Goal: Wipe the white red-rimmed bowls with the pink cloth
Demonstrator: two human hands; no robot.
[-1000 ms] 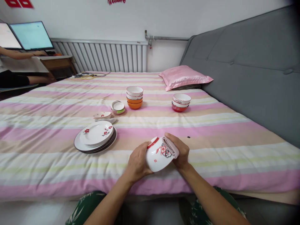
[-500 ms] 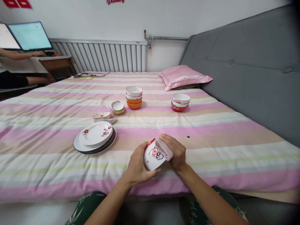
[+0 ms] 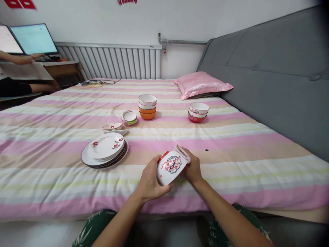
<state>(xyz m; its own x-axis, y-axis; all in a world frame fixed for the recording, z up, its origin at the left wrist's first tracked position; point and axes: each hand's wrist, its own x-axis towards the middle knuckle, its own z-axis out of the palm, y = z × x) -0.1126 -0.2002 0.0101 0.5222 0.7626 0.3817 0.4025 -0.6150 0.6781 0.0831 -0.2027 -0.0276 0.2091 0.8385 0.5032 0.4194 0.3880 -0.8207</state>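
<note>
The left hand (image 3: 149,181), thumb low, grips a tilted white bowl (image 3: 171,168) above the bed (image 3: 64,188); the right hand (image 3: 193,168) holds a folded cloth (image 3: 183,153) against its rim. Beyond: stacked plates (image 3: 106,146), small dishes (image 3: 129,117), orange-and-white bowls (image 3: 147,107), red-and-white bowls (image 3: 197,114).

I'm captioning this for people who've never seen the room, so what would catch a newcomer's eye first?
Probably the white bowl with red-and-black decoration, tilted in front of the person: the left hand grips it while the right hand holds a folded cloth at its rim. Next, perhaps, the plate stack to the left on the striped bedspread, and the shiny pink pillow farther back, near the grey headboard.
</note>
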